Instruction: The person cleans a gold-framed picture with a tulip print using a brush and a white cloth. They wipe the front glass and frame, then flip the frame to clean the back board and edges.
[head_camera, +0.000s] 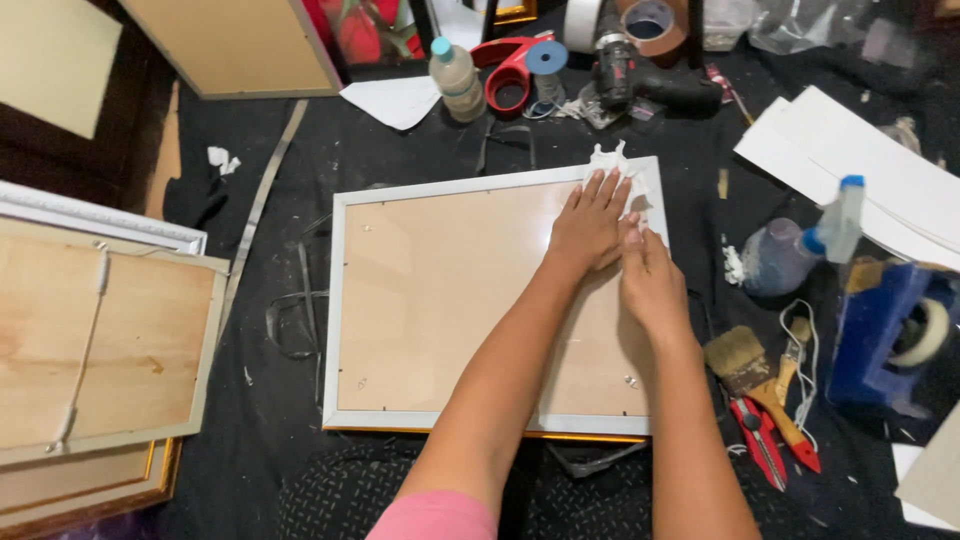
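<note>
Hands meet at the upper right corner of the face-down picture frame (490, 300) at centre. The left hand (588, 225) lies open, flat, pinning white tissue (618, 165); the right hand (648, 275) pinches it (steadying, likely). Black cloth (400, 145) covers the cluttered floor; brush (745, 365) lower right, spray bottle (800, 250) beside.

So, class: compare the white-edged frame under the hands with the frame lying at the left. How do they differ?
The white-edged frame lies whole in view with a pale, plain backing board; the frame at the left is cut off by the picture's edge and has a darker, wood-grained back. The left frame carries a hanging cord; none shows on the white-edged one. Both hands, left hand and right hand, rest on the white-edged frame only. Both frames lie face down.
</note>
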